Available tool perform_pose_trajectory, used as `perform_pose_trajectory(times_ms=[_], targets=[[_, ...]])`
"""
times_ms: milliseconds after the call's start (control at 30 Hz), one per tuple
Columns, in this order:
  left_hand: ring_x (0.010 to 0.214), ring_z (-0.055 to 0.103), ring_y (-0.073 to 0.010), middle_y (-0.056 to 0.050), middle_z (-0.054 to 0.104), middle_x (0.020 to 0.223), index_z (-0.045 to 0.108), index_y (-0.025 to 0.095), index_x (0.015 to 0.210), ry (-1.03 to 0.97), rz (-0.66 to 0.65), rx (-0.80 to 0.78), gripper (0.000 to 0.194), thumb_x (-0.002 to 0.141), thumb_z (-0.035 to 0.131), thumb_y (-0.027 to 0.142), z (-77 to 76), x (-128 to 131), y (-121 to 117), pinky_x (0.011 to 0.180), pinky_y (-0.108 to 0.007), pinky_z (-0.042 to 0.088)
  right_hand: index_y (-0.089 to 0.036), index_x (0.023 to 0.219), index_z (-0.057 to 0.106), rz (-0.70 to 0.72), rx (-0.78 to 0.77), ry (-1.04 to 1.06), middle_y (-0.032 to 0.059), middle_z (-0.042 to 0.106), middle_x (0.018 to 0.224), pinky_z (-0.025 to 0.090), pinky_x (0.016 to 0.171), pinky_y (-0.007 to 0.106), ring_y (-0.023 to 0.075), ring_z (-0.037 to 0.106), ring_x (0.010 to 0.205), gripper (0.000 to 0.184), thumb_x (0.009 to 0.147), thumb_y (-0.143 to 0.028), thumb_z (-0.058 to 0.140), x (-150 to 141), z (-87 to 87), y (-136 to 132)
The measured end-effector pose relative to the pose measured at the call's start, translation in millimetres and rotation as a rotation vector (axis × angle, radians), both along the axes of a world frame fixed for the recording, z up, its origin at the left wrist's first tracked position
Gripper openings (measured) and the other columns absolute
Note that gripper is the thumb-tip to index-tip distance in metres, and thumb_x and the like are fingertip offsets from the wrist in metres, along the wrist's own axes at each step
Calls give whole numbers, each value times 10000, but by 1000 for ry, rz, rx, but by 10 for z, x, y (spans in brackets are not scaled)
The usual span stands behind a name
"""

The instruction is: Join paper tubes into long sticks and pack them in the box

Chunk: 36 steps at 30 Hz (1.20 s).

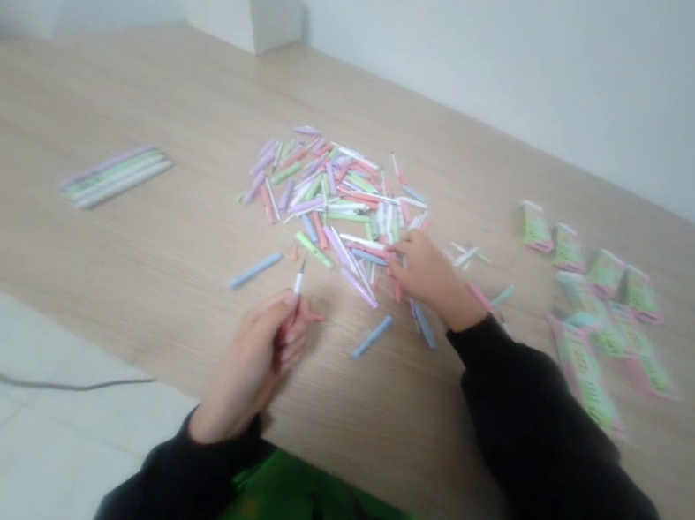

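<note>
A loose heap of pastel pink, green, blue, lilac and white slim sticks (326, 189), possibly paper-wrapped straws, lies mid-table on a light wood table (116, 273). My left hand (255, 360) is raised above the table, pinching a small white-tipped stick (300, 277) upright. My right hand (423, 271) rests at the heap's near right edge, its fingertips among the sticks. Whether those fingers hold one is hidden. A few blue sticks (372, 336) lie apart near both hands.
A neat bundle of long pastel strips (116, 176) lies on the left of the table. Pink-and-green printed packets (606, 319) are spread on the right. A white box (239, 12) stands at the back by the wall. A grey cable (17, 379) crosses the tiled floor.
</note>
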<state>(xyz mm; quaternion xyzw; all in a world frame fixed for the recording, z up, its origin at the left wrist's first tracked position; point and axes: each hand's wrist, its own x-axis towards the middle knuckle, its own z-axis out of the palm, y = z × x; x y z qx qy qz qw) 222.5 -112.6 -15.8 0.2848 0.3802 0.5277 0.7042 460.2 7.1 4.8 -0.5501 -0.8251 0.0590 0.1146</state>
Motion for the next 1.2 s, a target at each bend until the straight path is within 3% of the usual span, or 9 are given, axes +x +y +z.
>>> perform_pose_trajectory(times_ms=[233, 300, 467, 867, 1033, 1200], targets=[[411, 286, -42, 81, 381, 575, 589, 158, 786, -55, -7, 13, 291, 912, 647, 414, 0, 12, 21, 351, -144, 221, -133, 848, 771, -66, -28, -9, 128, 714, 849, 416, 796, 360, 248, 612, 836, 263, 939, -221, 541, -15, -19, 91], [413, 305, -43, 75, 404, 586, 602, 157, 802, -34, 0, 20, 288, 912, 648, 419, -1, 16, 21, 346, -145, 217, -136, 885, 781, -97, -24, 18, 110, 728, 794, 415, 752, 349, 239, 618, 787, 271, 934, -231, 532, 18, -5, 72], [410, 336, -43, 68, 435, 584, 612, 155, 797, -23, 4, 22, 281, 901, 655, 413, -4, 16, 18, 336, -143, 223, -109, 1024, 794, -184, 0, 78, 126, 768, 873, 411, 675, 332, 238, 638, 754, 301, 894, -255, 565, 159, 51, 19], [423, 316, -44, 74, 390, 585, 623, 156, 783, 91, 14, 39, 291, 902, 645, 420, -27, 14, 6, 354, -143, 212, -122, 893, 766, -162, -11, 105, 132, 768, 920, 463, 773, 334, 253, 671, 862, 204, 857, -201, 581, 339, -78, -67], [436, 331, -60, 68, 389, 581, 636, 161, 806, 202, 49, 67, 324, 905, 643, 469, -25, 5, -20, 349, -160, 179, -102, 1023, 737, -187, -16, 79, 149, 757, 1017, 469, 789, 334, 249, 662, 875, 244, 847, -181, 587, 394, 55, -74], [449, 326, -53, 67, 388, 570, 632, 157, 787, 187, 54, 64, 314, 896, 657, 450, -30, 17, -16, 389, -161, 205, -136, 952, 732, -135, -77, 16, 117, 738, 1017, 434, 790, 293, 219, 640, 910, 191, 848, -162, 574, 243, 177, -178]])
